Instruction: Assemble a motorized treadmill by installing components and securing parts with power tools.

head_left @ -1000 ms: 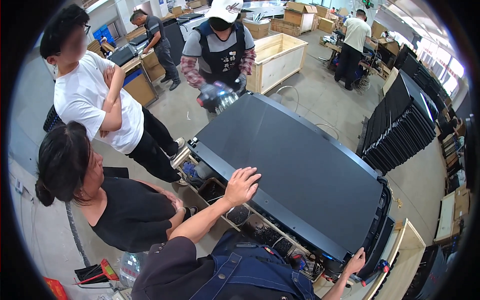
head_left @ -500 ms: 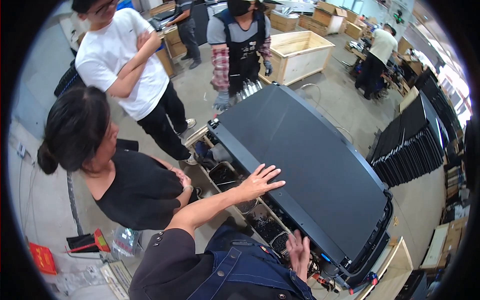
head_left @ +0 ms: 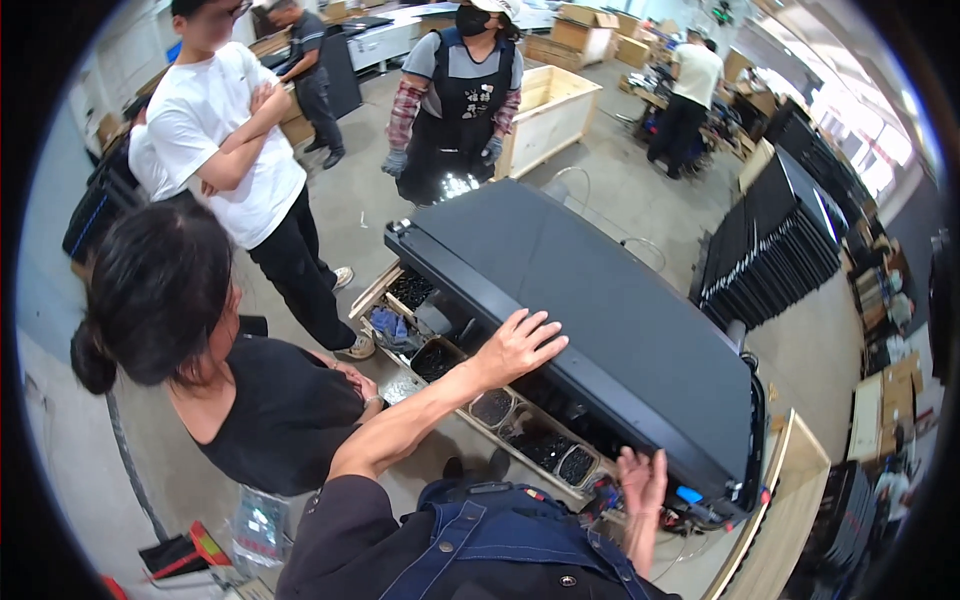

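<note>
Neither grip closed on anything: my left hand point(head_left: 518, 350) lay spread on top, its fingers over the near edge of a large dark panel unit point(head_left: 590, 290), while my right hand point(head_left: 642, 480) was wide, palm up, just beside that edge near its right end. I could not tell whether the right palm touched it.

The unit was on the bench in front of me, running from upper left to lower right. A second earlier it looked level, and my right hand was at its near right corner; since then that hand had moved in along the edge, and the near side had come up, so more of the front face and the gap below showed. I judged the unit was being tipped and needed steady support from both sides.

By count: one panel unit; two hands of mine; one wooden tray point(head_left: 373, 290) with at least five lots of small black parts point(head_left: 577, 466); two wooden crates, one behind point(head_left: 555, 135) and one at right point(head_left: 790, 485); one stack of black panels point(head_left: 770, 250), too dense to number. Three people stood close: one white-shirted point(head_left: 245, 165), one black-topped point(head_left: 270, 420), one aproned point(head_left: 465, 95), both gloved hands off the unit.
</note>
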`<state>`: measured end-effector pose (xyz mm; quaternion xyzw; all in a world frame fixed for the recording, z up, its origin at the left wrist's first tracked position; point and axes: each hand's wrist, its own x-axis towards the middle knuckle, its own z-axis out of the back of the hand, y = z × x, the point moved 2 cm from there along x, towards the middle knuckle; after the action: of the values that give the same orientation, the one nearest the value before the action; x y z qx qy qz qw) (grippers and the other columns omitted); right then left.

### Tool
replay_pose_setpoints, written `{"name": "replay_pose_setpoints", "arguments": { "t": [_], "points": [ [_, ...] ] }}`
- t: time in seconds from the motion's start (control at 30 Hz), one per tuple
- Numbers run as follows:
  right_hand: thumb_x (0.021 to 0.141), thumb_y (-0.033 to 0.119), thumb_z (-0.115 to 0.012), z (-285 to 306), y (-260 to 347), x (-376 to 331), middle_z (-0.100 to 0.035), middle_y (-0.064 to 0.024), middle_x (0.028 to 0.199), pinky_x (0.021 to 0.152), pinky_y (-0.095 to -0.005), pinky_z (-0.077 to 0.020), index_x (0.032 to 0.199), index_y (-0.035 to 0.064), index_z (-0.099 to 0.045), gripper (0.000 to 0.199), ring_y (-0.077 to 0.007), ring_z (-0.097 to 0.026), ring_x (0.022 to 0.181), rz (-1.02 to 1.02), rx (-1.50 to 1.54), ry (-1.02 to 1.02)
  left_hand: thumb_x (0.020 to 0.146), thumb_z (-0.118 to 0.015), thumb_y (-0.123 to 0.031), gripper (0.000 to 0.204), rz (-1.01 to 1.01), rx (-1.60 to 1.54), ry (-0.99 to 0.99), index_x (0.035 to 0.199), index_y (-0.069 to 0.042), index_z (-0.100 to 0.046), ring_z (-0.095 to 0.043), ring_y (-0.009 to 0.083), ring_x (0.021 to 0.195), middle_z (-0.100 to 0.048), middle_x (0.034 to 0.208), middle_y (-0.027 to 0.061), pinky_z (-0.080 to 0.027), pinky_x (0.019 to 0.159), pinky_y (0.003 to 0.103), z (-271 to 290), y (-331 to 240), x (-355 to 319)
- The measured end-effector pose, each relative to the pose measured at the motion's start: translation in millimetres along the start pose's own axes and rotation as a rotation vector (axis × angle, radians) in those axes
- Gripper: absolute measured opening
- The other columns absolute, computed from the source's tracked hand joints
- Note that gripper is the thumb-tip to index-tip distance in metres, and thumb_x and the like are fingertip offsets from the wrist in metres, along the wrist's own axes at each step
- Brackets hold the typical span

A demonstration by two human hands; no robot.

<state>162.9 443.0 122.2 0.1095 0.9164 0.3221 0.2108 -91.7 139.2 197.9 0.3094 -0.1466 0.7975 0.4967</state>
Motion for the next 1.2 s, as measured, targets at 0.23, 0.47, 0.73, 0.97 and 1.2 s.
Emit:
{"name": "replay_pose_setpoints", "arguments": {
  "t": [0.23,0.47,0.73,0.97,1.2],
  "points": [
    [0.107,0.030,-0.054,-111.1,101.8,-46.3,-0.058,-0.0045,0.072,0.058,-0.0343,-0.0412,0.084,0.0083,-0.065,0.034,-0.0168,-0.048,0.060,0.677,-0.344,0.218,0.066,-0.084,-0.020,0.058,-0.224,-0.136,-0.242,0.121,-0.010,-0.069,-0.068,0.0251,0.099,-0.070,0.109,0.0072,-0.056,0.085,0.037,135.3,37.0,107.7],
    [0.103,0.025,-0.058,-215.2,158.8,6.1,-0.064,-0.0212,0.103,0.078,-0.0401,-0.0575,0.115,-0.0079,-0.057,0.035,-0.0291,-0.068,0.092,0.932,-0.341,0.158,0.071,-0.084,-0.038,0.053,-0.299,-0.105,-0.270,0.115,-0.015,-0.068,-0.068,0.0241,0.087,-0.065,0.093,0.0037,-0.055,0.078,0.038,120.6,80.1,243.0],
    [0.107,0.033,-0.051,7.9,13.3,187.3,-0.068,-0.0143,0.125,0.091,-0.0394,-0.0576,0.134,0.0045,-0.058,0.040,-0.0251,-0.070,0.105,-0.235,0.155,-0.181,0.088,-0.064,-0.062,0.059,-0.297,0.000,-0.064,0.113,-0.009,-0.069,-0.070,0.0335,0.092,-0.071,0.101,0.0121,-0.054,0.079,0.042,59.5,72.5,374.2],
    [0.106,0.041,-0.043,113.1,-15.9,307.2,-0.059,-0.0138,0.141,0.111,-0.0486,-0.0445,0.138,0.0061,-0.055,0.049,-0.0318,-0.056,0.128,0.257,1.152,-0.017,0.111,-0.033,-0.048,0.061,-0.193,-0.100,0.166,0.104,0.003,-0.066,-0.060,0.0490,0.092,-0.065,0.090,0.0278,-0.048,0.079,0.046,-52.7,115.8,485.9],
    [0.100,0.038,-0.057,65.6,-23.7,199.5,-0.061,-0.0139,0.138,0.113,-0.0538,-0.0419,0.136,0.0048,-0.058,0.049,-0.0328,-0.057,0.126,0.228,1.181,-0.057,0.110,-0.032,-0.050,0.071,-0.152,-0.193,0.511,0.088,0.010,-0.063,-0.057,0.0558,0.082,-0.055,0.079,0.0366,-0.043,0.074,0.056,-272.1,159.0,518.0]
  ]
}}
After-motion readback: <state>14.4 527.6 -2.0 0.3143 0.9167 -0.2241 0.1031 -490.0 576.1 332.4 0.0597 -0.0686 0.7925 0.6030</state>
